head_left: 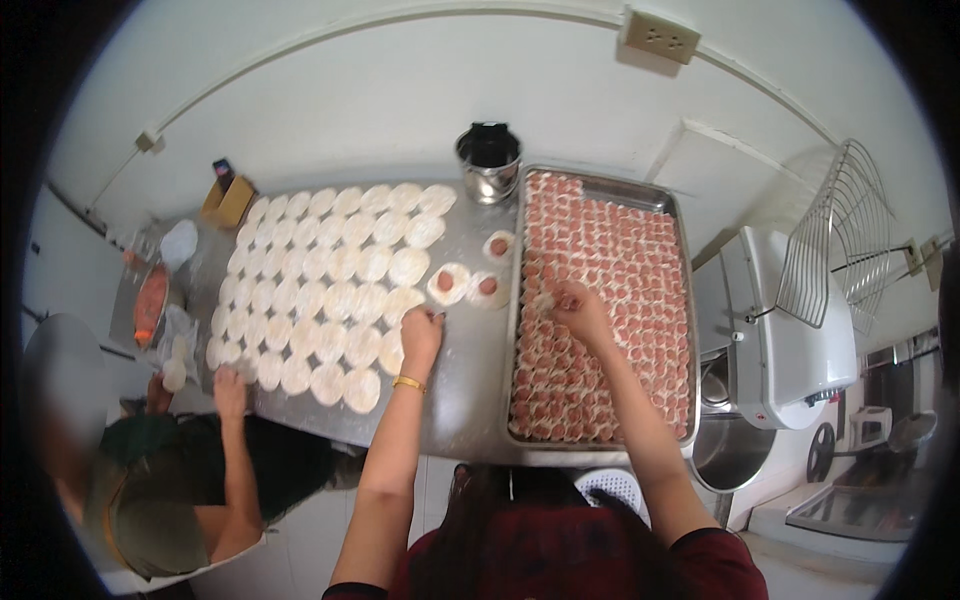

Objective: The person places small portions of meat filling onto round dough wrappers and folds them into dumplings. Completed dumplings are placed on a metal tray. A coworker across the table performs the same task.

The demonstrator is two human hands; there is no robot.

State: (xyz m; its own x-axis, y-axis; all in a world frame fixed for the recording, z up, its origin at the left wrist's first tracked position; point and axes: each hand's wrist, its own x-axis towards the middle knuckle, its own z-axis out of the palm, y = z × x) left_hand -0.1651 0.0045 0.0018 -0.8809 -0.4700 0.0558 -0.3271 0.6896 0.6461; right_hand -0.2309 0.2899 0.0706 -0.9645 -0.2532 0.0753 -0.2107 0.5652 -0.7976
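Observation:
Over the large metal tray [615, 180] of small open-topped meat dumplings [630, 290], my right hand [584, 312] is closed in a pinch. A pale dumpling [543, 301] shows at its fingertips. My left hand [422, 332] is closed beside the right edge of the rows of round dough wrappers [325, 265]; what its fingers hold, if anything, is hidden. Between the wrappers and the tray lie three wrappers, each topped with a ball of meat filling [487, 286].
A metal pot [490, 165] stands behind the table [465, 400]. At left, a co-worker's hand [229, 388] touches the wrappers near a container of meat [151, 305] and a cardboard box [226, 202]. A white mixer [775, 320] with a raised wire guard [838, 235] stands right of the tray.

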